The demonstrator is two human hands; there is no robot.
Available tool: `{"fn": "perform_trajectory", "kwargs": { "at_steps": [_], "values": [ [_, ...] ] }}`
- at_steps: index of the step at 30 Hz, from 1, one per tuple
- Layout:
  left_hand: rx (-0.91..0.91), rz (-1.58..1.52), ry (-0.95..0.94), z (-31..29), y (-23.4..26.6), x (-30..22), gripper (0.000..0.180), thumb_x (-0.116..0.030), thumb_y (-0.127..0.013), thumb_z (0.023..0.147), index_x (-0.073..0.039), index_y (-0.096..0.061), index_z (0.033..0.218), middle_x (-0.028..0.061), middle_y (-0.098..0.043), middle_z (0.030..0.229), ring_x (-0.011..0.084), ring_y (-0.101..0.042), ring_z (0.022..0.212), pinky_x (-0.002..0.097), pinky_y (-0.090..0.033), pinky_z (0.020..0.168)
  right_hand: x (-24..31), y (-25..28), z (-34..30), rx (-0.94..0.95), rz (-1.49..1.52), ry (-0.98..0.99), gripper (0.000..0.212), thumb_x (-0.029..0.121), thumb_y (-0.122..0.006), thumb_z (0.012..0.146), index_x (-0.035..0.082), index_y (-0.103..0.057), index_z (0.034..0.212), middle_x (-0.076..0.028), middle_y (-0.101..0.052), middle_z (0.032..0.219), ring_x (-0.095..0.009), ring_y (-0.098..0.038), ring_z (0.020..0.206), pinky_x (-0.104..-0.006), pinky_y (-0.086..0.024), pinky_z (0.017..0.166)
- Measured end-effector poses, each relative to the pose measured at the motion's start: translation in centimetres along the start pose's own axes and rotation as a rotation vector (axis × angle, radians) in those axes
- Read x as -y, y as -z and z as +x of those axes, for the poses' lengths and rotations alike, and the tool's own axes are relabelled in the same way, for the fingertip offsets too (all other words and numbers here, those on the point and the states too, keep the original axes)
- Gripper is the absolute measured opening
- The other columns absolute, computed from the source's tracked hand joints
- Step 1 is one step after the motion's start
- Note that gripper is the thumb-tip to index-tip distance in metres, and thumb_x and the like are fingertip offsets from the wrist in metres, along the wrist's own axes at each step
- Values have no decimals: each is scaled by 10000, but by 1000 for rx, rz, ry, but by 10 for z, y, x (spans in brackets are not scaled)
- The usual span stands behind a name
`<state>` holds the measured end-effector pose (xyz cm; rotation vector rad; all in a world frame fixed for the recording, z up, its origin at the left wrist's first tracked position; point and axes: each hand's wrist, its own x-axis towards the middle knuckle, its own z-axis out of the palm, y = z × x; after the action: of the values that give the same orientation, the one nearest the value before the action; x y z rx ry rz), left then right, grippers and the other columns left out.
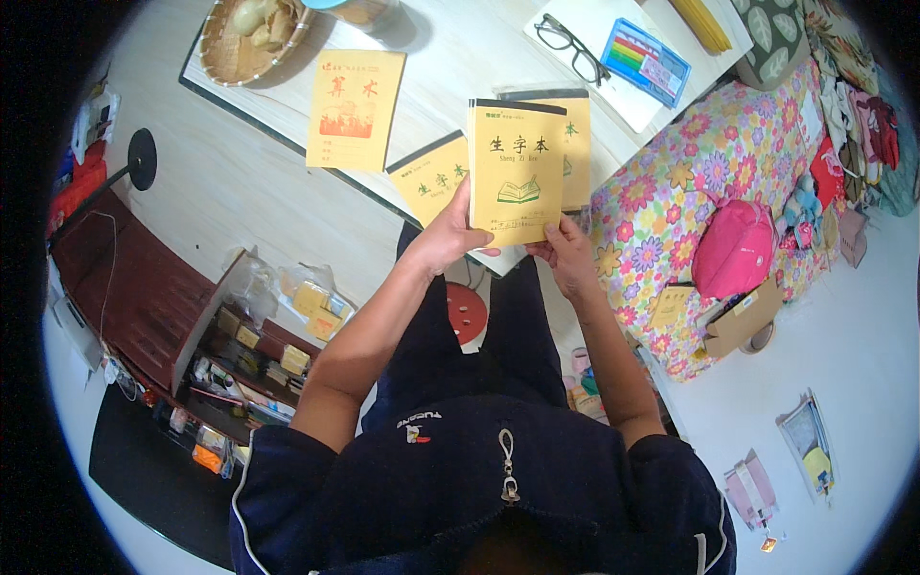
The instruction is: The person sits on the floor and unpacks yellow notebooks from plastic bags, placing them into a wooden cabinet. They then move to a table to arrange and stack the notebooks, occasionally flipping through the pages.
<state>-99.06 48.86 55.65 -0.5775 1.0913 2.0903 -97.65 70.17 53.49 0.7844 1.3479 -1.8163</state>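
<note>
Between my two hands I hold up a yellow exercise book (517, 158) with a dark top edge and a green open-book drawing on its cover. My left hand (450, 230) grips its lower left side, the thumb across the front. At the lower right corner, my right hand (565, 251) pinches it with the thumb on the cover. Partly hidden behind it lie a similar exercise book (426, 177) to the left and another yellow exercise book (577, 144) to the right. Farther left on the table is a yellow exercise book with a red picture (347, 110).
The white table (436, 72) bears a wicker basket (228, 69) of onion-like bulbs, a blue-rimmed container (359, 11), glasses (572, 48) and a pencil box (647, 62). Rightward, flowered cloth (652, 216) carries a pink bag (736, 251). A red stool (467, 311) stands below.
</note>
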Motion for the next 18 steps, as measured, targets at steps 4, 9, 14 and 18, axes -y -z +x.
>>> {"fn": "perform_trajectory", "kwargs": {
  "at_steps": [4, 9, 14, 18],
  "values": [
    [38, 113, 12, 9, 1, 22, 868, 158, -452, 709, -165, -67, 1416, 82, -380, 1310, 183, -496, 1078, 304, -529, 721, 1, 23, -1, -32, -460, -83, 306, 217, -513, 879, -1, -496, 1092, -104, -601, 943, -182, -590, 820, -306, -481, 728],
    [28, 226, -48, 20, 20, 56, 785, 174, -432, 718, -137, -189, 1397, 62, -391, 1306, 152, -483, 1099, 284, -483, 807, 52, 6, 6, -349, -1346, 378, 391, 204, -604, 774, 12, -501, 1099, -156, -566, 1005, -297, -549, 941, -376, -444, 797],
    [-2, 113, 22, 20, 24, 64, 714, 167, -447, 719, -82, -268, 1363, 56, -457, 1245, 142, -504, 1073, 260, -471, 810, 81, -8, 47, -298, -1501, 864, 493, 147, -687, 657, 54, -518, 1111, -157, -504, 1128, -309, -476, 1058, -397, -407, 855],
    [-15, 4, 58, 25, 29, 68, 618, 147, -478, 723, -28, -350, 1302, 57, -537, 1144, 131, -546, 1001, 243, -475, 801, 74, -10, 64, -322, -1512, 805, 505, 125, -709, 616, 64, -525, 1083, -138, -502, 1146, -328, -470, 1061, -405, -383, 884]
  ]
}}
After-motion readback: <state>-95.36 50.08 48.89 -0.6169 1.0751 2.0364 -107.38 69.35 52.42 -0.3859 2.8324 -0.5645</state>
